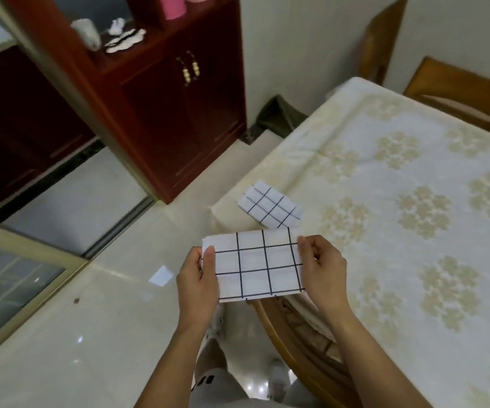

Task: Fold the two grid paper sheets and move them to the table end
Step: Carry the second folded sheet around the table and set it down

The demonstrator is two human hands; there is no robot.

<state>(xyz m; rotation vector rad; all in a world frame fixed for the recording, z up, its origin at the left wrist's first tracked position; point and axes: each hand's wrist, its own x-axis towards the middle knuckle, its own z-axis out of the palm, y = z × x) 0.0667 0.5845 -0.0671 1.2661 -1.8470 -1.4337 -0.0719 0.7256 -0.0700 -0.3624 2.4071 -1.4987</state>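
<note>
A folded white sheet with a black grid [257, 265] is held in the air, just off the table's near left corner. My left hand [198, 278] pinches its left edge and my right hand [324, 272] pinches its right edge. A second folded grid sheet [270, 207] lies flat on the table, close to that corner and just beyond the held one. The table [384, 187] wears a cream cloth with pale flower clusters.
A dark red wooden cabinet [164, 113] stands to the left past the table. Two wooden chairs [458, 89] stand at the far side. A third wooden chair [296, 334] sits below my hands by the table. The floor [76, 319] is glossy pale tile.
</note>
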